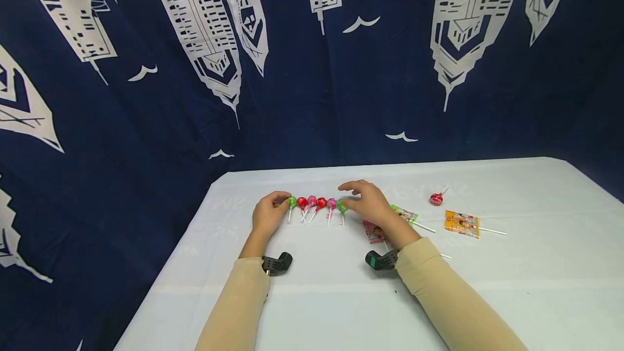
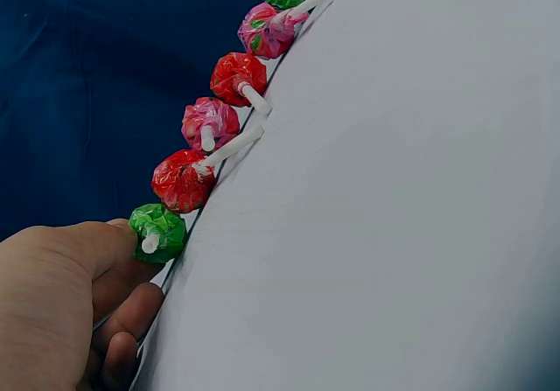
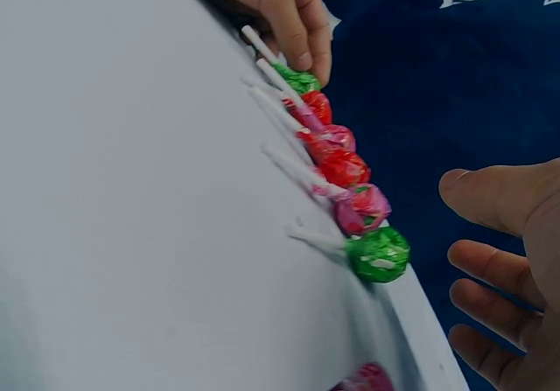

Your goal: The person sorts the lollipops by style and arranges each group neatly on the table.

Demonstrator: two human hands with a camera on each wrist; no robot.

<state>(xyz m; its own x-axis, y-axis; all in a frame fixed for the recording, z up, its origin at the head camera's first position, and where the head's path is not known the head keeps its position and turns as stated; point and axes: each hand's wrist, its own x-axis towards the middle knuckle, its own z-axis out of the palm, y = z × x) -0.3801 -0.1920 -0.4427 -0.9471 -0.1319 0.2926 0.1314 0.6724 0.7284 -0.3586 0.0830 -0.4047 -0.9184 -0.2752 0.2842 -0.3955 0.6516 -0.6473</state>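
Note:
Several wrapped lollipops lie in a row on the white table, heads away from me and sticks toward me. At the row's left end my left hand (image 1: 266, 214) pinches the head of a green lollipop (image 2: 158, 233) with thumb and finger. Between the two ends are red lollipops (image 2: 184, 181) and pink lollipops (image 3: 361, 208). Beside the right-end green lollipop (image 3: 379, 254) is my right hand (image 1: 366, 199), its thumb and fingers spread apart. The right wrist view shows a gap between that hand and the lollipop.
Right of the row lie a green-wrapped lollipop (image 1: 404, 214), an orange-wrapped lollipop (image 1: 461, 224) and a red round lollipop (image 1: 436, 199). A pink-red wrapper (image 1: 372, 232) is partly hidden by my right forearm. A dark blue patterned curtain (image 1: 312, 96) hangs behind the table (image 1: 331, 307).

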